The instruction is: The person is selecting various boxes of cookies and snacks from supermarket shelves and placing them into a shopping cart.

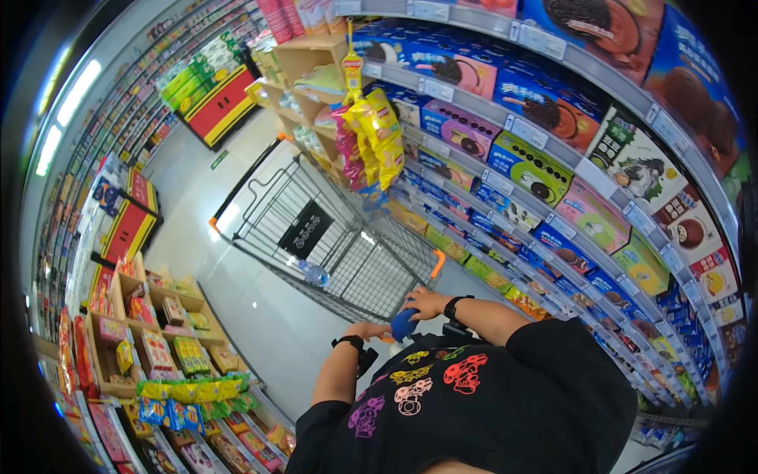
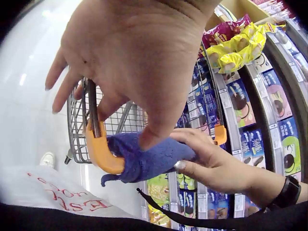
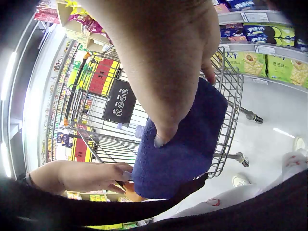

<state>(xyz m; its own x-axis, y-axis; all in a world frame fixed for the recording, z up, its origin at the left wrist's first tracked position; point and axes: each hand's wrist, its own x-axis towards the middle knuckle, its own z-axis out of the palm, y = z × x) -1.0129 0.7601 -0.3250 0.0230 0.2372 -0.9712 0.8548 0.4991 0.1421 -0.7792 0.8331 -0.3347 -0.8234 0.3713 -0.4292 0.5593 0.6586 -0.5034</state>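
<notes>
Cloth: the blue terry cloth (image 2: 149, 163) lies over the near end of the cart's handle, touching the orange plastic corner piece (image 2: 98, 149), between your two hands.
Right hand: your right hand (image 2: 211, 161) has its grip clamped on the cloth, with the thumb and curled fingers pinching it against the handle.
Left hand: your left hand (image 2: 130, 53) sits over the orange corner. The thumb tip is on the cloth and the fingers are spread, nearly straight, on the other side of the grey metal bar (image 2: 92, 108). Its grip is apart and closed on nothing.
Cart: the silver wire shopping cart (image 1: 332, 237) stands right in front of you on the pale glossy floor (image 1: 260, 308). It has a black sign panel (image 1: 305, 229) on its far wall and a clear plastic bottle (image 1: 316, 275) lying in the basket.
Right side: long shelves of boxed biscuits (image 1: 537, 166) run close along the cart. A strip of yellow and pink snack packets (image 1: 375, 130) hangs from them, just beside the cart's far corner.
Left side: a low wooden display of sweets (image 1: 158, 332) stands across the aisle, well apart from the cart.
In the way: the cart stands between you and the red and yellow stand (image 1: 221, 107) farther down the aisle.
</notes>
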